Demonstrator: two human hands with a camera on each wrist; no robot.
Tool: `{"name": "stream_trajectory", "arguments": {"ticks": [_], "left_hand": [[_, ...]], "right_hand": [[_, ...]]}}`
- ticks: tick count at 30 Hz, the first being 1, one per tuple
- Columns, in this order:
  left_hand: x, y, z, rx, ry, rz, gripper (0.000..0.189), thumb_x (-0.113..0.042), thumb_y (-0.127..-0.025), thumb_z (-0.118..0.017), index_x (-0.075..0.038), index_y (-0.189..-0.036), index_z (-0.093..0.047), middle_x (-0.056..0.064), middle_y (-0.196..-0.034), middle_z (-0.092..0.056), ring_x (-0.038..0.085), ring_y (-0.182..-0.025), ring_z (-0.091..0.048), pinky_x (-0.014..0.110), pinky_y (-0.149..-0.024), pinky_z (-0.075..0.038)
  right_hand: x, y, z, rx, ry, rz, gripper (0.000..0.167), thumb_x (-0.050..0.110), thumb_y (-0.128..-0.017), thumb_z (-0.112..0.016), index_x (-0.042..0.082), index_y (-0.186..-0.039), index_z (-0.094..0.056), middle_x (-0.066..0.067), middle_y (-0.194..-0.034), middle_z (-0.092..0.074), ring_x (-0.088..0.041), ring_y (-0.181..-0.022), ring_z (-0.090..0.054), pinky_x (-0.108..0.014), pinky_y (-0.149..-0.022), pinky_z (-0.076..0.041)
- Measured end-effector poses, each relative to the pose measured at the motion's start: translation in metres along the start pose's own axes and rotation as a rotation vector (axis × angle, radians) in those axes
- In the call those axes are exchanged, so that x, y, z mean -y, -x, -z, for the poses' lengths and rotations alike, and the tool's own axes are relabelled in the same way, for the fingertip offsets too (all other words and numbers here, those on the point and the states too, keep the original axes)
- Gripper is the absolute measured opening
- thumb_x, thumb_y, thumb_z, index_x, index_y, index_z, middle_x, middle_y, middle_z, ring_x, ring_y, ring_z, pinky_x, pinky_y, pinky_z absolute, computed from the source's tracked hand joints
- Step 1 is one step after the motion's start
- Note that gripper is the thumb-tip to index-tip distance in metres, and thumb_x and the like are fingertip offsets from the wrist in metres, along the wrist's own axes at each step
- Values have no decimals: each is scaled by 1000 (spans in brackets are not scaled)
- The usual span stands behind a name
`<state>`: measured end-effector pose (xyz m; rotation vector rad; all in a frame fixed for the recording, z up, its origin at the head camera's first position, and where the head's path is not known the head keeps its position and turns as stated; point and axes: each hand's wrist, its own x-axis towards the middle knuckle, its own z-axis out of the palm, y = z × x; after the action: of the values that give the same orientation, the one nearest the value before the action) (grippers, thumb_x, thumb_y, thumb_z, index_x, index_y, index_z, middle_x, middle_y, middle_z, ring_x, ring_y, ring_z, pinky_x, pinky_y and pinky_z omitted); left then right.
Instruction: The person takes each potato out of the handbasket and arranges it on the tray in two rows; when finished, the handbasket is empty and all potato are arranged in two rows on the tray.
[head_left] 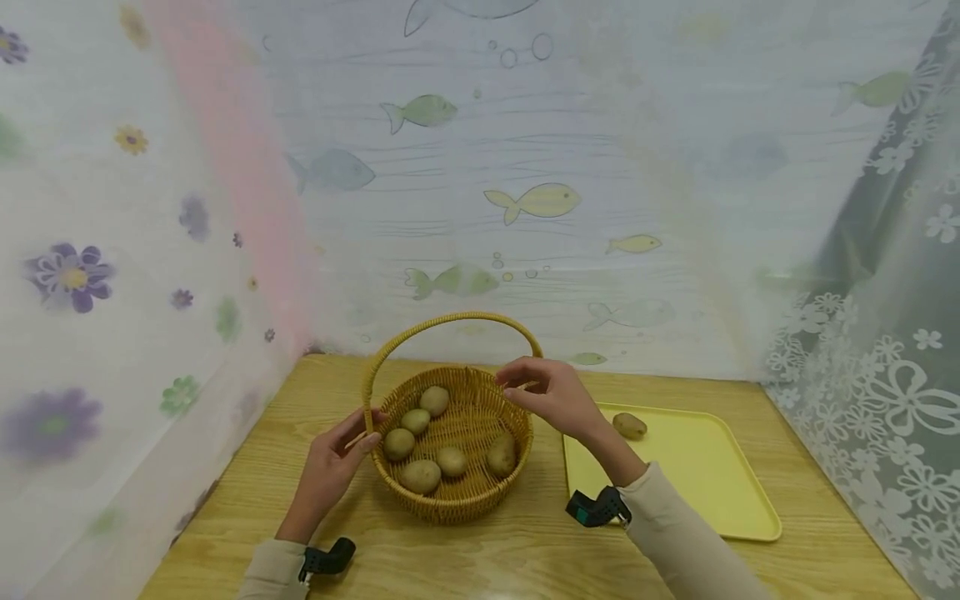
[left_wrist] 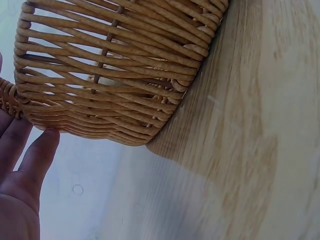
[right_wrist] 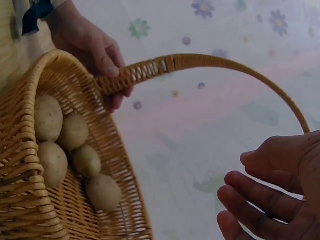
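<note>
A round woven wicker basket [head_left: 457, 504] with a tall arched handle [head_left: 457, 317] stands on the table. Inside lie several potatoes [head_left: 421, 477], most toward its left and front, with a larger potato [head_left: 501, 455] at the right. My left hand [head_left: 324, 471] holds the basket's left side where the handle meets the rim; in the right wrist view its thumb and fingers pinch the handle's base. Over the basket's right rim, close to the handle, hovers my right hand [head_left: 553, 400]. Its fingers are loosely bent, and nothing is in them in the right wrist view [right_wrist: 270, 192].
To the right of the basket lies a yellow tray [head_left: 705, 475], with one potato [head_left: 629, 426] near its back left corner. The wooden table [head_left: 480, 554] is bordered by printed curtains [head_left: 450, 208] at the back and both sides.
</note>
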<state>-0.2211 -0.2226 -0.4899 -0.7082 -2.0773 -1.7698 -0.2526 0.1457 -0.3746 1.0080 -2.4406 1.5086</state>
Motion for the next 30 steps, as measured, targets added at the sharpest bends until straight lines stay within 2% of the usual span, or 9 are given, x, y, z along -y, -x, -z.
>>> {"name": "stream_trajectory", "arguments": {"ticks": [5,12,19,26,30], "left_hand": [[0,1,1,14,-21,19,40,1,-104,-62,10,-143,-56,27,-133,-64,26,-132,-57,24,-102,-52],[3,1,3,62,-20,-11,42,2,-104,-62,11,-144,-55,28,-133,-64,22,-130,-60,27,-101,-54],[0,2,2,75,-21,13,40,1,-103,-64,9,-142,-58,19,-132,-67,19,-130,-60,29,-99,-56],[-1,2,4,79,-12,17,43,1,-103,-65,8,-144,-56,19,-132,-67,19,-129,-61,29,-100,-55],[0,2,4,88,-20,18,43,0,-103,-65,8,-145,-56,19,-134,-66,25,-128,-61,29,-102,-54]], "right_hand": [[-4,-20,-12,22,-38,1,22,14,-102,-70,10,-123,-74,-5,-118,-72,-21,-108,-68,-43,-89,-61],[-12,-40,-31,47,-30,-43,23,14,-102,-70,9,-125,-73,-4,-120,-72,-20,-111,-66,-42,-94,-58],[-22,-51,-45,47,-48,-92,24,10,-102,-70,5,-125,-73,-15,-121,-71,-24,-111,-66,-42,-95,-57],[-31,-63,-57,46,-105,-138,27,7,-102,-69,-5,-126,-70,-23,-122,-69,-29,-110,-68,-42,-95,-58],[-38,-67,-62,37,-125,-189,27,6,-102,-69,-6,-126,-69,-23,-122,-69,-28,-109,-68,-43,-95,-58]]}}
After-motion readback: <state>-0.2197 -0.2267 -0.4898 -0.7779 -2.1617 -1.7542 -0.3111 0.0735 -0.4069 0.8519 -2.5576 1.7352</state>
